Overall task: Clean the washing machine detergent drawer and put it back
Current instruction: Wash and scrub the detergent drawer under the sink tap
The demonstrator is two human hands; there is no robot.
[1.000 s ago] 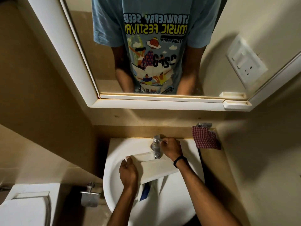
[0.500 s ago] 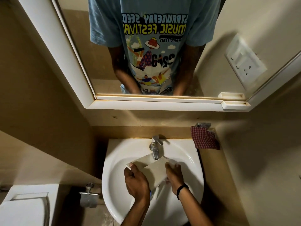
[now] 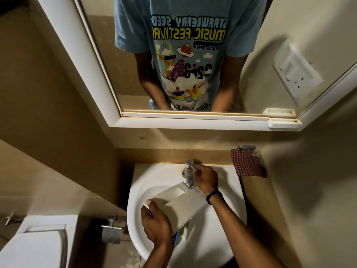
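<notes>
Detergent drawer (image 3: 179,206) lies tilted across the middle of the white basin (image 3: 139,190), its far end just under the tap (image 3: 189,176). The left hand (image 3: 156,227) grips its near left end, thumb pressed on the top corner, fingers curled round the side. The right hand (image 3: 206,178) is at the basin's back edge, fingers curled on the tap's lever; a black band (image 3: 214,197) circles that wrist. A red checked cloth (image 3: 248,165) hangs off the ledge by the back right corner
</notes>
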